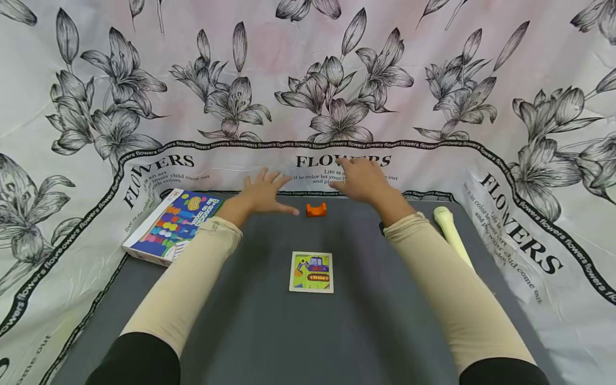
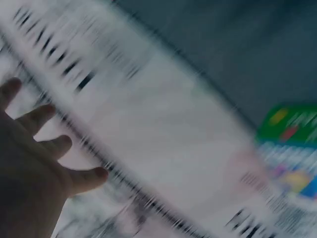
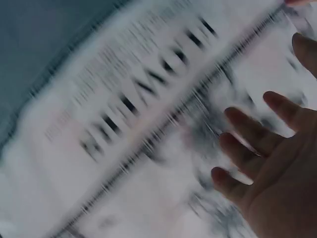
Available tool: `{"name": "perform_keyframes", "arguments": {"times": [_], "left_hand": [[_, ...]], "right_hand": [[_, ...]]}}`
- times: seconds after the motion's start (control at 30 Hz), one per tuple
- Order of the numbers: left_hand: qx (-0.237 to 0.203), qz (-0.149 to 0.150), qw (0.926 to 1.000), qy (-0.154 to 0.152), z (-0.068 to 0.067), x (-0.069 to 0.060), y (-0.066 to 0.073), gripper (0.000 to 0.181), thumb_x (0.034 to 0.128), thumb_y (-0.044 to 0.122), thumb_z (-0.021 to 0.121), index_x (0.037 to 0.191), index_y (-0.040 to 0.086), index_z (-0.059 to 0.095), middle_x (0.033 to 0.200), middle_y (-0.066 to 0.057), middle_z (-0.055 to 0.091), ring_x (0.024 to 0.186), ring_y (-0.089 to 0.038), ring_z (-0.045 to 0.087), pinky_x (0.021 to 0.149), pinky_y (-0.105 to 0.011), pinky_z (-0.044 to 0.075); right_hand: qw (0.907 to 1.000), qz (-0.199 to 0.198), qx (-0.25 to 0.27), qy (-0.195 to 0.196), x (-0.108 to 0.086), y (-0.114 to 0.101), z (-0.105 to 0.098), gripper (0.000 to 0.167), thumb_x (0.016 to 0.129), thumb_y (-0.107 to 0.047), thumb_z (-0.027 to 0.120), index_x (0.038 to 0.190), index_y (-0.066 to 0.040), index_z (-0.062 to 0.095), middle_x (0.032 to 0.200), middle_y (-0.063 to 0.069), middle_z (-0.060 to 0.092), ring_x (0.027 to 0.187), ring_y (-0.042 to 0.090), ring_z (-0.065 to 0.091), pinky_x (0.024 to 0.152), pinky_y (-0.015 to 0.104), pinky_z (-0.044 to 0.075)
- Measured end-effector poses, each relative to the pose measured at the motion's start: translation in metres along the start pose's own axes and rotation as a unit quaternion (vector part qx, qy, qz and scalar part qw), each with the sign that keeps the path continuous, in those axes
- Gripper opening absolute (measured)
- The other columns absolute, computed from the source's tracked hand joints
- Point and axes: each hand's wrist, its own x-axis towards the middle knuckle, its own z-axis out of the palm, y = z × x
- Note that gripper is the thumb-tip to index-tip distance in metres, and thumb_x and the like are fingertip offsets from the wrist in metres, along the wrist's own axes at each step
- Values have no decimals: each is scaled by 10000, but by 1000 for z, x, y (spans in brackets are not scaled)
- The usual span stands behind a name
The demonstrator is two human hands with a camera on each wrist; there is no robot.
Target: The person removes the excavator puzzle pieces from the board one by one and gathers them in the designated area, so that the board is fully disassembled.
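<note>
Head view: the left hand [image 1: 260, 194] and right hand [image 1: 364, 182] are raised toward the far edge of the desk [image 1: 313, 339], fingers [image 1: 283, 183] spread and holding nothing. Between them, near the middle of that edge, lies a small orange block [image 1: 316, 212]. Its long axis runs side to side, along the far edge, with its notched side apparently facing that edge. It looks light, stiff, smooth and hard to break; its two short ends seem the best pinch. A square puzzle [image 1: 311, 272] lies nearer the desk's middle, a box [image 1: 175, 227] at the far left corner, a pale yellow stick [image 1: 453, 235] by the right edge.

Left wrist view: separated fingers before blurred floral cloth [image 2: 163, 114], box corner at the side.

Right wrist view: open fingers, nothing in them; the block is not seen.
</note>
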Motion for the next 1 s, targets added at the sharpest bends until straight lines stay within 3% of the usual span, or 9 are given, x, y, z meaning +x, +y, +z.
{"name": "perform_keyframes", "arguments": {"times": [0.2,0.3,0.4,0.53,0.67,1.0], "left_hand": [[-121,76,9956,-926,80,-12,-12,1067,730,626,749,1564,235,211,1627,-131,112,1484,-414,19,1081,-731,64],[-270,20,9935,-1101,110,-19,-14,1059,717,605,774,1557,240,241,1621,-142,138,1481,-411,63,1078,-732,90],[-448,60,9934,-1057,133,-25,-14,1040,713,608,774,1548,252,269,1619,-146,140,1480,-410,77,1073,-737,93],[-671,146,9928,-981,151,-32,-12,1012,714,624,762,1541,284,288,1626,-139,111,1487,-398,45,1080,-731,57],[-745,161,9923,-976,161,-37,-11,1011,701,637,765,1536,310,296,1633,-125,74,1494,-378,7,1092,-717,30],[-812,224,9918,-956,168,-42,-14,1020,688,658,763,1534,325,300,1635,-119,61,1495,-373,-10,1093,-715,17]], "right_hand": [[9985,-336,394,-185,-3,-4,80,588,958,-416,589,1421,-72,473,1366,154,565,1234,356,533,1024,522,413],[9962,-420,715,-273,-8,-9,114,520,951,-363,618,1370,-67,534,1302,135,607,1190,334,561,985,508,448],[9939,-531,905,-328,-13,-16,141,441,942,-323,640,1312,-89,594,1245,104,634,1155,299,579,959,483,468],[9922,-743,898,-434,-20,-27,166,357,930,-314,661,1230,-120,657,1176,74,652,1103,278,594,911,466,493],[9887,-947,996,-595,-24,-38,180,328,924,-316,670,1192,-128,683,1178,65,653,1108,280,591,926,476,484],[9846,-1180,1153,-583,-28,-52,198,306,900,-314,693,1159,-154,712,1181,49,659,1070,268,611,907,490,486]]}}
